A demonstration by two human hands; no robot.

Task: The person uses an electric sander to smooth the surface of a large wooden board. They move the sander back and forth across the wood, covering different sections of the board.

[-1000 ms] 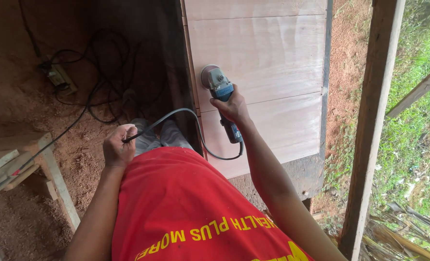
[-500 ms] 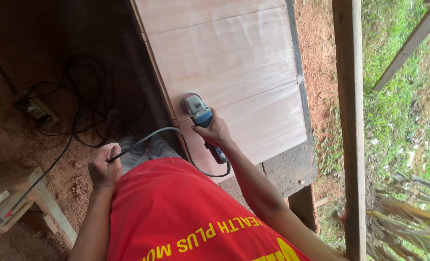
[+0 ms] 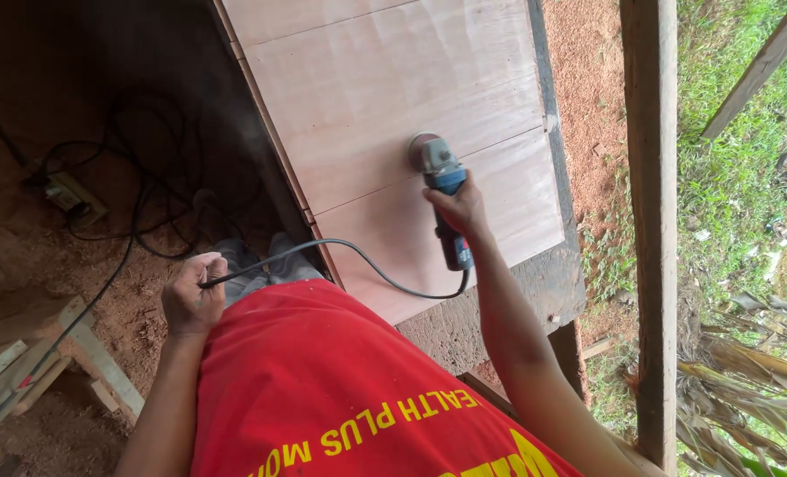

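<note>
The right hand (image 3: 458, 208) is clenched round the blue body of the angle grinder (image 3: 442, 199), whose disc now sits on the pale wooden panel (image 3: 393, 97) near its middle seam, having slid rightward from the panel's left edge of a second ago, so the sanding pass is crossing the panel. The left hand (image 3: 193, 293) grips the grey power cord (image 3: 358, 256), holding it left of the panel (probably clear of the disc). A power strip (image 3: 73, 196) lies further left.

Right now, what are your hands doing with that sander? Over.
Right hand grips blue sander, disc on the wood panel. Left hand holds the cord off the panel. Nothing blocking the sander.
</note>
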